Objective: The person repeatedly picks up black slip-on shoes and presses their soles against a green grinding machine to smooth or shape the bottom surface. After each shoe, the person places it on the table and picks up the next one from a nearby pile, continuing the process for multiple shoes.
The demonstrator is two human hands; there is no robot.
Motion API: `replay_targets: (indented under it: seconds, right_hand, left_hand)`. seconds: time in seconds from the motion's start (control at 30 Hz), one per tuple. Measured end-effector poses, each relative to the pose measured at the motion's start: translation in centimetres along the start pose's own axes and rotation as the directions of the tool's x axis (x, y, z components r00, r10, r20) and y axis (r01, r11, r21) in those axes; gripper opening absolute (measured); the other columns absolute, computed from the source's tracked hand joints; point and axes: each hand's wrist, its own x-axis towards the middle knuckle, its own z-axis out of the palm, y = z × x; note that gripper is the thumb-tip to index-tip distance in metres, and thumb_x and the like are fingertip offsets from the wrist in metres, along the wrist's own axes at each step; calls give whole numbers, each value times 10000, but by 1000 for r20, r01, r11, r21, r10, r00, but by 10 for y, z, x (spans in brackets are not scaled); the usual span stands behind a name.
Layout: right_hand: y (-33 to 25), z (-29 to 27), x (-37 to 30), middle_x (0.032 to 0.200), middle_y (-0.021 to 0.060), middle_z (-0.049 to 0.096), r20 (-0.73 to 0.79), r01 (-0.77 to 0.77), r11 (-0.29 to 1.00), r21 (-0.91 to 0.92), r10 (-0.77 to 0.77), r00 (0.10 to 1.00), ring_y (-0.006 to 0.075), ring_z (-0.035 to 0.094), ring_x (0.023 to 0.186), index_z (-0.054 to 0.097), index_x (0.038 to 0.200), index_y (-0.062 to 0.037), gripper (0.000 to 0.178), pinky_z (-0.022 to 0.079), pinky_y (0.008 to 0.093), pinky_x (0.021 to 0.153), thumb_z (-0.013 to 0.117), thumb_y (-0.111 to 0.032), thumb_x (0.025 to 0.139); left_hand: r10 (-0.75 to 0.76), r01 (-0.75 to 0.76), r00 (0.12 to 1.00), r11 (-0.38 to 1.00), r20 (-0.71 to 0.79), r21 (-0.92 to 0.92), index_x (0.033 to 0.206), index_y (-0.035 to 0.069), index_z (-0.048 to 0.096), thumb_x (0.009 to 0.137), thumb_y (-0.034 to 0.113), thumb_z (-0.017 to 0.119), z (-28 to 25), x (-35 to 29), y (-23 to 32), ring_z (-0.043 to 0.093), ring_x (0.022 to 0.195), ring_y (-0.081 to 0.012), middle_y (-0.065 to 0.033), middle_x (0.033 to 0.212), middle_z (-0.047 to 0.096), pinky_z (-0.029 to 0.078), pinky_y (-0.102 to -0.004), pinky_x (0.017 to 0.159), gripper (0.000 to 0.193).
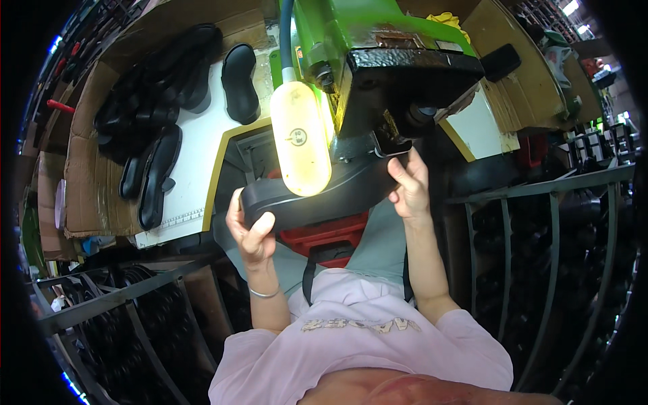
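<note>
A thick black shoe sole (351, 190) is stretched between my two hands, under the head of a green and black machine (412, 74). My left hand (252, 233) grips its left end, thumb in front and fingers behind. At the other end, my right hand (410, 185) pinches the sole between thumb and fingers, close to the machine's working tip. A glowing yellow-white lamp (300, 138) hangs in front of the sole and hides part of its upper edge.
Several black soles (155, 81) are heaped on a white worktop (196, 148) within cardboard walls at left; a single sole (241, 84) lies apart. Metal racks (128, 297) filled with dark pieces flank me. A red stool (327, 239) shows below. Another cardboard box (516, 88) stands at right.
</note>
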Motion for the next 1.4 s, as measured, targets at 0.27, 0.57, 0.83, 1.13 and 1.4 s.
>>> replay_targets:
  seconds: [0.27, 0.57, 0.83, 1.13, 1.4]
  right_hand:
    - [-4, -6, -7, 850, 12, 592, -12, 98, 995, 16, -98, 995, 35, 536, 582, 523, 1030, -80, 256, 334, 155, 340, 706, -169, 873]
    - [13, 9, -6, 867, 23, 609, 28, 5, 1000, 19, -5, 1000, 53, 568, 625, 536, 1026, -78, 245, 394, 169, 345, 704, -79, 847]
    - [13, 24, -1, 899, 57, 671, 176, 229, 933, -278, -185, 967, 106, 619, 801, 592, 981, 5, 362, 509, 267, 756, 828, -136, 746]
    - [11, 3, -8, 897, 44, 649, 113, 187, 960, -209, -166, 980, 48, 580, 694, 563, 989, -33, 262, 430, 167, 454, 754, -78, 817]
    - [20, 6, -6, 906, 59, 646, 64, 56, 997, 56, -60, 996, 75, 598, 660, 547, 1004, -33, 263, 423, 178, 369, 737, -81, 829]
  left_hand:
    - [-37, 37, 999, 999, -1, 12, 1222, -60, 496, 691, 96, 716, 1, -9, -3, 627, 956, -218, -127, 1087, 610, 513, -344, 896, 596]
    - [-34, 23, 992, 995, -119, -97, 1237, -48, 515, 762, 81, 653, -10, -3, -1, 617, 1019, -255, -144, 1109, 611, 508, -385, 933, 510]
    - [-505, 309, 821, 785, 267, 537, 1127, 8, 593, 716, 83, 771, -61, -27, -2, 630, 973, -198, -77, 1069, 647, 481, -332, 901, 454]
    - [-227, -116, 935, 528, 272, 841, 739, -21, 631, 689, 266, 854, 78, 31, 6, 519, 569, -85, -41, 633, 610, 433, -261, 533, 367]
    - [-96, -231, 934, 573, 345, 786, 714, 26, 610, 663, 286, 878, 86, 47, 9, 509, 537, -93, -21, 608, 577, 421, -256, 517, 377]
